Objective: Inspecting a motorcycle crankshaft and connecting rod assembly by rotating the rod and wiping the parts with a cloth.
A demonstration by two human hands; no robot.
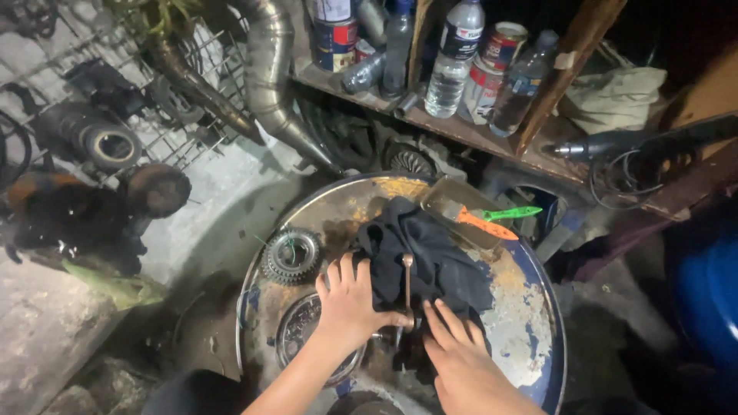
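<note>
My left hand [350,303] lies flat on the rusty top of a blue drum [523,323], its fingers on the edge of a black cloth [434,250] and its thumb against a metal wrench [406,296] that lies on the cloth. My right hand [461,353] rests beside it with fingers spread, touching the cloth's near edge just right of the wrench. A toothed sprocket [292,256] sits left of my left hand. Below that hand lies a round metal part [296,330].
A small metal tray [453,204] with an orange-handled tool [484,224] and a green-handled tool [511,212] sits at the drum's far edge. Behind it a wooden shelf [461,127] holds bottles and cans. Exhaust pipes [269,69] and a wire rack [115,115] stand at left.
</note>
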